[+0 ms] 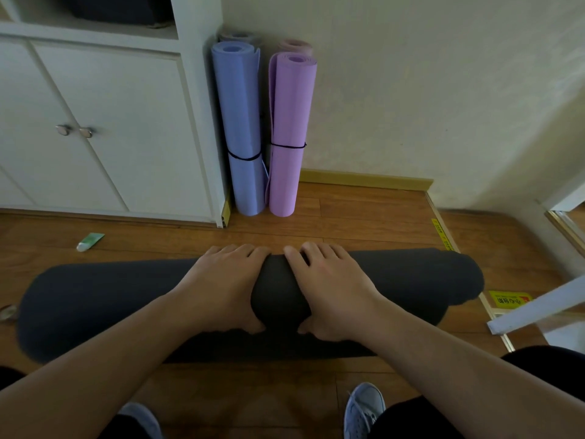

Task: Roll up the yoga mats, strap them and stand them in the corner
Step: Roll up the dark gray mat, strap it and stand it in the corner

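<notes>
Both hands, left (pixel 232 280) and right (pixel 329 283), clasp the middle of the dark rolled mat (pixel 95 299) lying across the floor (pixel 364 213) at six o'clock. With no strap visible on it, easing the grip would likely let it uncoil; the strapped blue mat (pixel 242 128) and purple mat (pixel 289 131) stand at twelve.

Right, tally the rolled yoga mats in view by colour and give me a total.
Black mat, lying on the floor under both hands: 1
Blue mat, standing: 1
Purple mat, standing: 1
Grey mat, behind: 1
Pink mat, behind: 1
Total: 5
</notes>
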### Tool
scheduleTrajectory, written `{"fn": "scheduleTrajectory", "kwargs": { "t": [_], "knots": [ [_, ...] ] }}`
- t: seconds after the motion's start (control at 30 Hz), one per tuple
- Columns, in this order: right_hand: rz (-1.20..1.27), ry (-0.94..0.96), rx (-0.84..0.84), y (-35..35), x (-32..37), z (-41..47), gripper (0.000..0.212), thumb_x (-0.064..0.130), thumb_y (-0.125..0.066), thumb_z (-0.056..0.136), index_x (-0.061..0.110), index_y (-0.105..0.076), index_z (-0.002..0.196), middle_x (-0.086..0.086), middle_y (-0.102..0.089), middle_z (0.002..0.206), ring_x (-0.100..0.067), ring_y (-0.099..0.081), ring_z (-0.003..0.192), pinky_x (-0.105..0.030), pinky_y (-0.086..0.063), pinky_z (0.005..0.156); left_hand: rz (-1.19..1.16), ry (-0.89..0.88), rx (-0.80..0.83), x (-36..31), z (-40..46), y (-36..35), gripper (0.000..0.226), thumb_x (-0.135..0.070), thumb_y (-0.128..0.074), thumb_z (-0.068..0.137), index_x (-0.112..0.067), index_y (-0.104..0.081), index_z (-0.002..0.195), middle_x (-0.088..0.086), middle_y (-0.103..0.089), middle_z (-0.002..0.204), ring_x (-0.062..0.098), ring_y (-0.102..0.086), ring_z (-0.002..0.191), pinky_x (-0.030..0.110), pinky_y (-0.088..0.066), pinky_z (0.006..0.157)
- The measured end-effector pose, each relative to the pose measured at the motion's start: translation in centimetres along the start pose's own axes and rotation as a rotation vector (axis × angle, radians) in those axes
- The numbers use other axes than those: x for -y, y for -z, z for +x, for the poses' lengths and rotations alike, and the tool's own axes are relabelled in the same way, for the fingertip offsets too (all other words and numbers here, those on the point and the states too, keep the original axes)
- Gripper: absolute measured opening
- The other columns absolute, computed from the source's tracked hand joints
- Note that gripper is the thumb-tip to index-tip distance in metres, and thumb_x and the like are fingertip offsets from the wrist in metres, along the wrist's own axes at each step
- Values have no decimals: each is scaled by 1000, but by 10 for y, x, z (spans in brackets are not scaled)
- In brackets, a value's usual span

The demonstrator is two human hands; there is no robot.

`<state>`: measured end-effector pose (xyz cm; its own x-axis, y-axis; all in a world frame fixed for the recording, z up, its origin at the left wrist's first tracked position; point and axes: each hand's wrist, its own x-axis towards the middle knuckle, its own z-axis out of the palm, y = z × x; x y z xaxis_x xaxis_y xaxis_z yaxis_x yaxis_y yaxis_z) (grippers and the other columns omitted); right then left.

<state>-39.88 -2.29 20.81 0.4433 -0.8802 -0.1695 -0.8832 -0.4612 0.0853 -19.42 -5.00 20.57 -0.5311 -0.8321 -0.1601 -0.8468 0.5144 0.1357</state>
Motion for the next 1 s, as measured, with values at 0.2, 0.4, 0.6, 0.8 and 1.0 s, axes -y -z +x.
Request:
{"fn": "scheduleTrajectory", "kwargs": {
  "t": [0.2, 0.4, 0.6, 0.8, 1.0],
  "knots": [
    [81, -31, 12, 3, -9, 6, 113, 66, -88, 65, 26, -28, 151, -2, -48, 145, -26, -50, 131, -48, -43, 112, 105, -12, -47, -8, -9, -8, 128, -76, -80, 66, -30, -8, 162, -6, -20, 165, 20, -23, 152, 42, -17, 127],
    [89, -21, 5, 3, -3, 2, 113, 65, -86, 69, 25, -24, 155, -4, -42, 150, -27, -43, 137, -46, -37, 118, 108, -28, -89, -4, 1, -13, 111, -72, -82, 65, -30, -29, 154, -9, -41, 152, 16, -40, 140, 41, -30, 121],
    [-13, -29, 34, 3, 2, 5, 132, 58, -93, 64, 24, -8, 159, -11, -33, 155, -34, -33, 145, -52, -31, 123, -35, 11, -39, 2, 3, -4, 109, -77, -82, 59, -36, -35, 148, -15, -49, 144, 12, -47, 132, 41, -38, 116],
    [32, -7, -3, 3, -4, 9, 110, 60, -89, 66, 23, -30, 151, -5, -49, 142, -28, -49, 130, -49, -44, 111, 69, -2, -27, -2, -5, -5, 127, -78, -80, 64, -30, -13, 161, -5, -26, 162, 20, -27, 149, 44, -24, 126],
    [126, -33, 56, 3, -3, 8, 104, 68, -88, 64, 27, -36, 144, 1, -54, 133, -22, -53, 122, -44, -46, 107, 172, -34, -73, -10, 0, -18, 116, -68, -84, 67, -26, -24, 157, -4, -36, 157, 21, -37, 144, 44, -30, 123]
  ]
}}
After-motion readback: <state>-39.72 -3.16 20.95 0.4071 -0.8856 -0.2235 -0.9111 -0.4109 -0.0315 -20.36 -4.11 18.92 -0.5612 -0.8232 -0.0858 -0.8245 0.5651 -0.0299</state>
